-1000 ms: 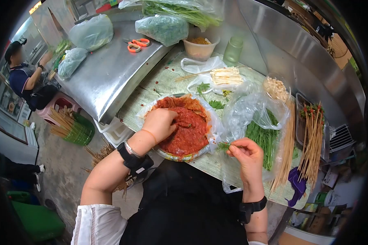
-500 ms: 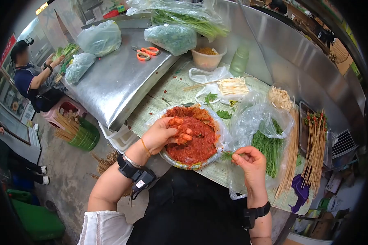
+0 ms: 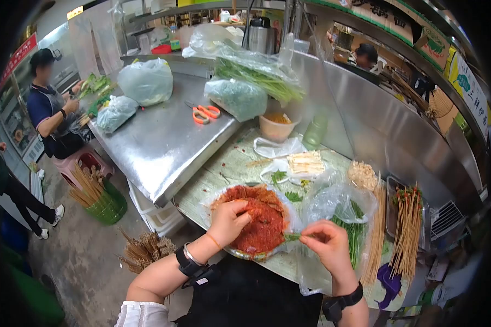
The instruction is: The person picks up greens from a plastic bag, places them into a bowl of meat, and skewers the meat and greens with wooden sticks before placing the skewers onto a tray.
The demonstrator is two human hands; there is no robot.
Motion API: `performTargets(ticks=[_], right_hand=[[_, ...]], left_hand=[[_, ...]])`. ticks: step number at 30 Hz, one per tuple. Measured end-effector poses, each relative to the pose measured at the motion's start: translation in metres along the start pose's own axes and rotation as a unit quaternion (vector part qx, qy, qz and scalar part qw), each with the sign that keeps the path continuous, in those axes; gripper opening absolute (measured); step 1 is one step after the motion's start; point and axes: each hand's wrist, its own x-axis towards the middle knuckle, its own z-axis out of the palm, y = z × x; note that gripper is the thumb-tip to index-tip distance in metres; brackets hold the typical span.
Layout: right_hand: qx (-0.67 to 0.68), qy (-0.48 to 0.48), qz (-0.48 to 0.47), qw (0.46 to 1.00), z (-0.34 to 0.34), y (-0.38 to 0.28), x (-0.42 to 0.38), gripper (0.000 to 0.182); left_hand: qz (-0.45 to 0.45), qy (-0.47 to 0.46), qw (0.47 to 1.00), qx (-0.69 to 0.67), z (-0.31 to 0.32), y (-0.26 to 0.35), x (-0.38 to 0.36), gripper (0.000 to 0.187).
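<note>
A round bowl lined with clear plastic (image 3: 297,218) holds a red, sauce-coated mass (image 3: 264,231), perhaps minced or sliced meat. Over its left side is my left hand (image 3: 229,222), fingers curled together and partly hidden from view; whatever they hold, if anything, does not show. Just right of the bowl, my right hand (image 3: 328,248) pinches a small green herb sprig (image 3: 292,237) between thumb and fingertips, its tip pointing at the red mass. Beside that hand, a clear plastic bag (image 3: 333,204) lies over a bunch of thin green herbs (image 3: 348,235).
Bamboo skewers (image 3: 374,240) and a metal tray of filled skewers (image 3: 406,229) lie at the right. Behind the bowl are enoki mushrooms (image 3: 305,163) and a tub (image 3: 275,128). Orange-handled scissors (image 3: 205,114) rest on the steel counter (image 3: 163,141). Another person (image 3: 52,109) handles greens at far left.
The view has tilted up, showing more background. My left fingers, spread and red-smeared before, are now curled lower over the red mass. My right hand has brought the sprig to the bowl's edge.
</note>
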Motion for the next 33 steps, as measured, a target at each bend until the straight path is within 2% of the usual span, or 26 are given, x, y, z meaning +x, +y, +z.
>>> performTargets(ticks=[1,3,4,5,6,7,8,12,15,18,19,21,24,26,27,30,32,33], right_hand=[[-0.045,-0.012,-0.005,0.999,0.001,-0.006,0.001,0.009],[-0.028,-0.007,-0.023,0.999,0.011,-0.012,0.006,0.010],[-0.019,-0.030,-0.054,0.998,0.016,-0.013,0.007,0.011],[-0.009,-0.053,-0.085,0.995,0.020,-0.014,0.008,0.011],[-0.011,-0.050,-0.076,0.996,0.024,-0.015,0.010,0.011],[-0.062,-0.059,-0.129,0.988,0.026,-0.015,0.014,0.011],[-0.113,-0.068,-0.184,0.974,0.028,-0.015,0.017,0.012],[-0.188,-0.043,-0.231,0.954,0.031,-0.011,0.020,0.012],[-0.171,-0.021,-0.193,0.966,0.035,-0.013,0.016,0.012],[-0.175,-0.008,-0.115,0.978,0.031,-0.015,0.012,0.010],[-0.179,0.002,-0.116,0.977,0.030,-0.011,0.012,0.010],[-0.182,-0.028,-0.186,0.965,0.030,0.003,0.012,0.011],[-0.170,0.006,-0.171,0.970,0.016,-0.005,-0.002,0.013],[-0.143,0.078,-0.130,0.978,-0.016,-0.004,-0.010,0.019],[-0.175,0.141,-0.090,0.970,-0.043,0.002,-0.013,0.017],[-0.293,0.300,-0.012,0.908,-0.134,0.051,-0.019,0.009],[-0.408,0.295,0.050,0.863,-0.178,0.080,-0.030,0.014],[-0.408,0.299,0.046,0.862,-0.191,0.095,-0.032,0.014]], left_hand=[[-0.008,-0.007,1.000,-0.007,0.003,0.001,-0.005,0.008],[-0.159,-0.033,0.974,-0.155,0.011,0.002,-0.008,0.016],[-0.164,-0.052,0.950,-0.260,0.019,-0.014,-0.012,0.024],[-0.167,-0.057,0.948,-0.266,0.023,-0.008,-0.015,0.024],[-0.196,-0.082,0.911,-0.354,0.023,0.006,-0.019,0.026],[-0.221,-0.105,0.866,-0.437,0.022,0.019,-0.021,0.028],[-0.259,-0.114,0.829,-0.482,0.020,0.029,-0.020,0.021],[-0.234,-0.132,0.848,-0.457,0.015,0.040,-0.023,0.023],[-0.232,-0.125,0.867,-0.423,0.019,0.036,-0.028,0.025],[-0.199,-0.127,0.896,-0.377,0.022,0.032,-0.029,0.026],[-0.185,-0.125,0.910,-0.348,0.023,0.031,-0.030,0.025],[-0.167,-0.124,0.923,-0.325,0.023,0.032,-0.030,0.026],[-0.188,-0.098,0.934,-0.287,0.024,0.031,-0.032,0.031],[-0.184,-0.064,0.938,-0.286,0.027,0.024,-0.031,0.031],[-0.184,-0.039,0.938,-0.293,0.029,0.017,-0.030,0.031],[-0.158,-0.003,0.946,-0.283,0.033,0.003,-0.027,0.030],[-0.144,0.013,0.954,-0.262,0.038,-0.006,-0.027,0.028],[-0.136,0.029,0.961,-0.240,0.041,-0.008,-0.026,0.027]])
